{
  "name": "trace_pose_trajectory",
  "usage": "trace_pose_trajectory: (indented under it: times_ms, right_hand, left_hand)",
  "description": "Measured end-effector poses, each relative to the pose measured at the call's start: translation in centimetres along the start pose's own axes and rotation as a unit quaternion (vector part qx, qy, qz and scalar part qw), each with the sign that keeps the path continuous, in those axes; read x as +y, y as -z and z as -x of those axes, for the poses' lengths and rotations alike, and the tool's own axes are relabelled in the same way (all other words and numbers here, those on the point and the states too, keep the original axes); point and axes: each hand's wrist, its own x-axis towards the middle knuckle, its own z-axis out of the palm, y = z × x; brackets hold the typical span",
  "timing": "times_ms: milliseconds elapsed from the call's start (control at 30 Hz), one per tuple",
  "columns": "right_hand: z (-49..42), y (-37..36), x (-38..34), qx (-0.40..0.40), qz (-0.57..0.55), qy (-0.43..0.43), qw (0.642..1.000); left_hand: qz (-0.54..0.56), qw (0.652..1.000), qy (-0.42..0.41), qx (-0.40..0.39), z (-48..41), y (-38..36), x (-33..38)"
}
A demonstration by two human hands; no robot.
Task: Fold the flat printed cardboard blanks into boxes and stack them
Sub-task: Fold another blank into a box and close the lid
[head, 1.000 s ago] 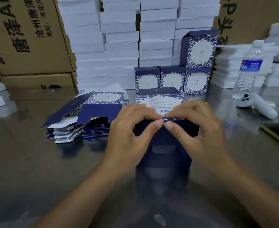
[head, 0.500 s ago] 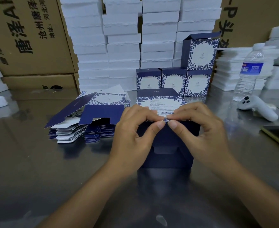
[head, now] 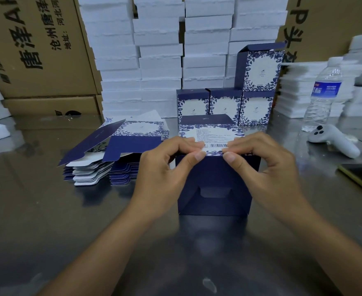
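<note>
Head view: the left hand (head: 165, 169) and right hand (head: 267, 167) both grasp the box (head: 214, 182) at its upper near edge. On each hand the thumb presses the dark blue near face just below the edge, and the curled fingers (head: 188, 144) lie over the top face, so the edge is pinched between thumb and fingers. The two thumb tips are close together but apart, one on each side of the middle of the edge.

The box stands on the table (head: 47, 210), directly in front of the person. Its near face is plain dark blue, with interlocked flaps and a notch low at its centre. Its top face carries a white label with fine print and a barcode, bordered by a blue leaf pattern.

The blanks (head: 111, 154) lie in a loose stack on the table, just left of the left hand. The top blank is partly raised, with one blue flap tilted up.

The finished boxes (head: 225, 105) stand behind the box: three in a row on the table, and a fourth, with its lid flap open, on top of the rightmost one.

White foam slabs (head: 158, 50) are stacked in columns behind them. Brown cartons (head: 37, 50) stand at the far left. On the right of the table are a bottle (head: 323, 97), a white controller (head: 333, 139) and a dark phone (head: 361, 178) at the frame edge.
</note>
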Motion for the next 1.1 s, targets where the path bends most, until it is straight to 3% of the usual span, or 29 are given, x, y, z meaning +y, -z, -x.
trace_pose_trajectory:
  times_ms: [200, 667, 1100]
  right_hand:
    - [0.0, 0.8, 1.1, 0.009, 0.067, 0.042, 0.997]
    - [-0.1, 1.1, 1.9, 0.014, 0.012, 0.007, 1.0]
    - [0.1, 1.0, 2.1, -0.008, -0.029, -0.092, 0.995]
  left_hand:
    - [0.035, 0.999, 0.003, 0.005, -0.1, 0.2, -0.3]
    - [0.06, 0.997, 0.039, 0.025, -0.2, 0.5, -0.7]
    - [0.12, 0.988, 0.097, -0.008, -0.9, 1.1, -0.8]
